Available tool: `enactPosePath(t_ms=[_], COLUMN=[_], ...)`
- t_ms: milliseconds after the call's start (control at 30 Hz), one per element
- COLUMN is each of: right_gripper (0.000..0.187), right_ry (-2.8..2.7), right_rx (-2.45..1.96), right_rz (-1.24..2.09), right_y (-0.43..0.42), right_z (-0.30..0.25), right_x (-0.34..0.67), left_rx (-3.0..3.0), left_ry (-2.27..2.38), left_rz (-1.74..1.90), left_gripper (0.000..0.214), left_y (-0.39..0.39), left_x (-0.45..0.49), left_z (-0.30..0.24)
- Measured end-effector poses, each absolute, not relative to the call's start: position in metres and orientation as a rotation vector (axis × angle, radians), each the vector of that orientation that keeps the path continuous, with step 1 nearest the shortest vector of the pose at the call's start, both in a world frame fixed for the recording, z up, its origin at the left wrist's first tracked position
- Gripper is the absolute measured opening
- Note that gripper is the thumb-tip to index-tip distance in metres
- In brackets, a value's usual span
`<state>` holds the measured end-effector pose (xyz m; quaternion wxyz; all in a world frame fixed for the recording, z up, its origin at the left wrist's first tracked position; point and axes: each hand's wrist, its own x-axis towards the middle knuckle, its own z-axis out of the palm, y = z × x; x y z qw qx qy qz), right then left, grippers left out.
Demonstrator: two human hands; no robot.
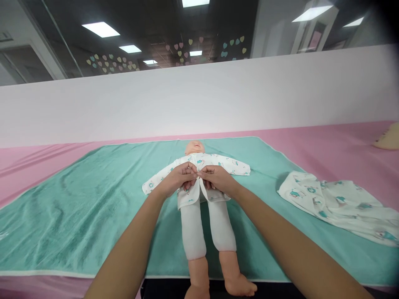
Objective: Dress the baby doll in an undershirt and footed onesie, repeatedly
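Observation:
A baby doll (195,148) lies on its back on a teal towel (93,199), head away from me. It wears a white printed top (227,165) and white leggings (193,228), with bare feet at the near edge. My left hand (179,177) and my right hand (216,177) meet over the doll's chest. The fingers of both pinch the two front edges of the top together at the middle.
A second white printed garment (336,203) lies crumpled on the towel's right side. Pink sheet (327,145) covers the surface around the towel. A white partition wall (199,99) stands behind. A beige object (389,139) sits at the far right.

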<state>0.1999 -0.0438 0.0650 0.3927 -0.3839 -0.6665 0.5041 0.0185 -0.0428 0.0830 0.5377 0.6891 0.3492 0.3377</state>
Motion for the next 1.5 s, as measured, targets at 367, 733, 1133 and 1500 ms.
enactPosePath(t_ms=[367, 733, 1133, 1500], right_gripper=[0.029, 0.025, 0.028, 0.027], right_ry=[-1.621, -1.622, -1.570, -1.490], right_rx=[-0.978, -0.907, -0.927, -0.955], right_rz=[1.345, 1.388, 1.519, 1.467], right_y=[-0.043, -0.043, -0.040, -0.045], right_z=[0.062, 0.063, 0.064, 0.067], right_x=[0.201, 0.203, 0.212, 0.205], left_rx=[1.676, 1.673, 1.584, 1.547], left_ry=[0.871, 0.900, 0.802, 0.771], left_rz=[0.702, 0.708, 0.726, 0.764], left_gripper=[0.021, 0.018, 0.017, 0.016], left_y=[-0.042, -0.041, -0.037, -0.035], left_x=[0.012, 0.012, 0.008, 0.007], left_z=[0.088, 0.087, 0.083, 0.079])
